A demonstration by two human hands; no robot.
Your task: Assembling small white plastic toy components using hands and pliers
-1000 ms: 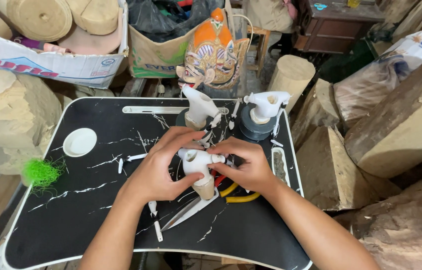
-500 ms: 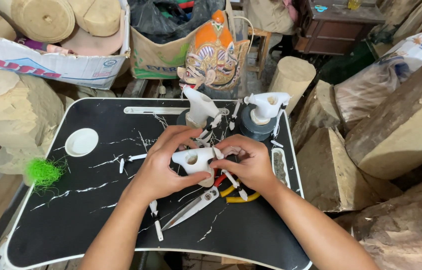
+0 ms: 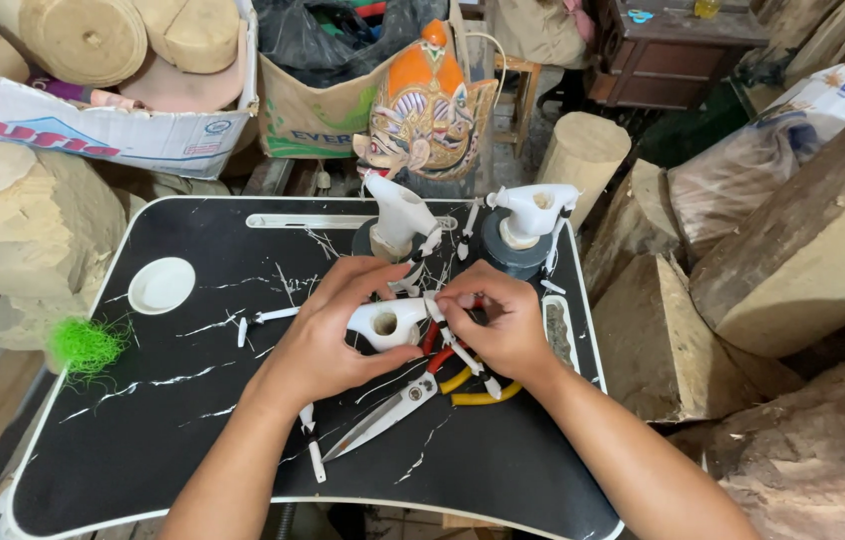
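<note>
My left hand (image 3: 333,330) grips a small white carved figure (image 3: 388,322) with a round hole in its side, held low over the black lap tray (image 3: 143,430). My right hand (image 3: 503,325) pinches a thin white stick (image 3: 458,345) against the figure's right end. Under the hands lie scissors (image 3: 388,415) and yellow-handled pliers (image 3: 478,385). Two more white carved figures (image 3: 398,215) (image 3: 533,212) stand on dark round bases at the tray's far side.
Loose white sticks (image 3: 273,315) lie on the tray, near its round white cup recess (image 3: 162,284). A green fibre tuft (image 3: 88,342) sits at the left. A painted orange mask (image 3: 428,105), a cardboard box, and wood blocks (image 3: 803,240) surround the tray.
The figure has turned in my hands from upright to lying sideways, its hole now facing up. My right hand has moved to its right end with a thin stick.
</note>
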